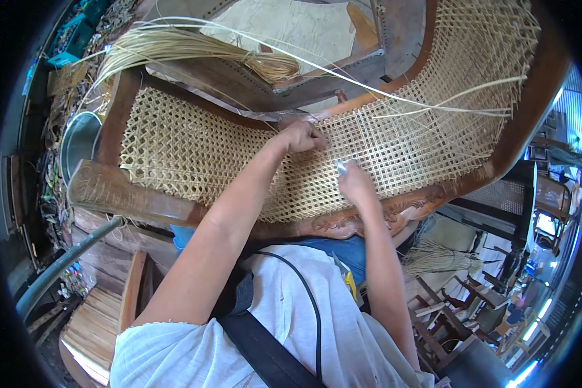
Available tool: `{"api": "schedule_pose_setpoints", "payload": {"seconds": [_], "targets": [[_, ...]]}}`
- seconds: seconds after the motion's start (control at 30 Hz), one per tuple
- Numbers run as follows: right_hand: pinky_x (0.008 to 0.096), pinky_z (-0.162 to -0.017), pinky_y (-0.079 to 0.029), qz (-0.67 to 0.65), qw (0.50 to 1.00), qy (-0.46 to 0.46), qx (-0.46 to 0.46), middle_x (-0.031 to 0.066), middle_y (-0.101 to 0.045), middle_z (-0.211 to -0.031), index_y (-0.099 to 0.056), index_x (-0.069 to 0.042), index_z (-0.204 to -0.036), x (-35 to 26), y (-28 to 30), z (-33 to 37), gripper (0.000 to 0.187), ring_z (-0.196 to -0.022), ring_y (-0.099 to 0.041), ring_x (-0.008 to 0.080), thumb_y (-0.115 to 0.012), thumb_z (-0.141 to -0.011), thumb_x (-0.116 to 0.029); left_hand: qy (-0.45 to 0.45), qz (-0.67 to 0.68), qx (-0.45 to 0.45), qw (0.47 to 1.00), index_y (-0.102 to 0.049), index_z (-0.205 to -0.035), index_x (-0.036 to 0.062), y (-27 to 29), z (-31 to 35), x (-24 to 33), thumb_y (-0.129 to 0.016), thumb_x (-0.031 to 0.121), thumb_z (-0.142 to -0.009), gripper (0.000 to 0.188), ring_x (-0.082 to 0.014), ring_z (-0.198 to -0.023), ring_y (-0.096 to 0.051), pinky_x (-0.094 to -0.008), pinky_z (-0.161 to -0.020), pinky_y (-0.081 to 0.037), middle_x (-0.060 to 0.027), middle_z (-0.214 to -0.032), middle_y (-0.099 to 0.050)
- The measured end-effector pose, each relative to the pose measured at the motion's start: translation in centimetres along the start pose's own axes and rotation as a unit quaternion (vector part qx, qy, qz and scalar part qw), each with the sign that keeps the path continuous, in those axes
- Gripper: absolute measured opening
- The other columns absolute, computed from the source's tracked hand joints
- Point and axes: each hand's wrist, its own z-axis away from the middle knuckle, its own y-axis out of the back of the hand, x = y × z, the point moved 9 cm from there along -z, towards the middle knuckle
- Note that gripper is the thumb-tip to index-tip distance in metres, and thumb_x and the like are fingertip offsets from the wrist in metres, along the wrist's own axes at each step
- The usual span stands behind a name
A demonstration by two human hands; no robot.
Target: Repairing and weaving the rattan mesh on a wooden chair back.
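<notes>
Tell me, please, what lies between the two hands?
In the head view, only open-weave cane panel lies between the left hand and the right hand; nothing else sits there.

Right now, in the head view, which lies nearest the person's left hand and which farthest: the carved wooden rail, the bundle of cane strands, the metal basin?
1. Carved wooden rail, below the left hand.
2. Bundle of cane strands, upper left.
3. Metal basin, far left.
</notes>
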Motion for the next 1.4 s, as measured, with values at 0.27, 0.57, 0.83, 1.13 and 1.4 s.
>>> {"api": "schedule_pose_setpoints", "payload": {"seconds": [0.27,0.57,0.83,1.13,1.4], "targets": [[0.0466,-0.090,-0.051,0.102,0.995,-0.014,-0.019,0.0283,-0.065,-0.106,-0.065,0.006,-0.103,-3.5,0.1,-2.1,0.025,-0.102,-0.064,0.0406,-0.054,-0.085,-0.007,-0.010,0.012,0.019,1.000,-0.075,-0.095,0.0132,-1.3,-0.7,-1.7,-0.073,0.029,-0.076,0.025,-0.0230,-0.093,-0.067,-0.0345,-0.085,-0.051,-0.0089,-0.098,-0.072],[0.0469,-0.082,-0.053,-0.056,0.997,-0.034,0.041,0.0294,-0.067,-0.094,-0.064,0.008,-0.097,-2.6,-1.0,-2.1,0.022,-0.088,-0.068,0.0397,-0.062,-0.082,-0.008,0.015,-0.038,0.048,0.998,-0.074,-0.094,0.0124,-0.7,-1.1,-1.6,-0.073,0.028,-0.074,0.025,-0.0229,-0.089,-0.067,-0.0349,-0.083,-0.051,-0.0083,-0.093,-0.072],[0.0448,-0.087,-0.050,0.055,0.996,-0.069,0.024,0.0250,-0.069,-0.099,-0.069,0.003,-0.097,-1.9,0.1,-3.1,0.038,-0.094,-0.068,0.0352,-0.065,-0.085,-0.033,-0.020,-0.063,-0.041,0.997,-0.074,-0.099,0.0169,-4.2,-2.6,-2.6,-0.072,0.025,-0.076,0.024,-0.0232,-0.090,-0.068,-0.0350,-0.082,-0.052,-0.0040,-0.096,-0.073],[0.0424,-0.081,-0.050,0.189,0.979,-0.063,0.040,0.0201,-0.071,-0.086,-0.073,-0.002,-0.086,0.1,6.2,1.4,0.034,-0.085,-0.069,0.0334,-0.065,-0.085,-0.035,-0.074,-0.147,-0.073,0.984,-0.072,-0.102,0.0124,-5.6,-1.3,2.9,-0.068,0.018,-0.083,0.020,-0.0224,-0.087,-0.066,-0.0361,-0.081,-0.052,-0.0073,-0.098,-0.071],[0.0481,-0.077,-0.049,0.085,0.984,-0.039,0.152,0.0246,-0.068,-0.083,-0.071,0.000,-0.083,-0.9,8.2,1.5,0.042,-0.083,-0.066,0.0398,-0.067,-0.085,-0.042,-0.016,0.277,-0.129,0.952,-0.074,-0.094,0.0116,-5.8,-0.5,2.2,-0.073,0.037,-0.086,0.027,-0.0048,-0.063,-0.049,-0.0223,-0.056,-0.039,0.0055,-0.072,-0.062]]}}
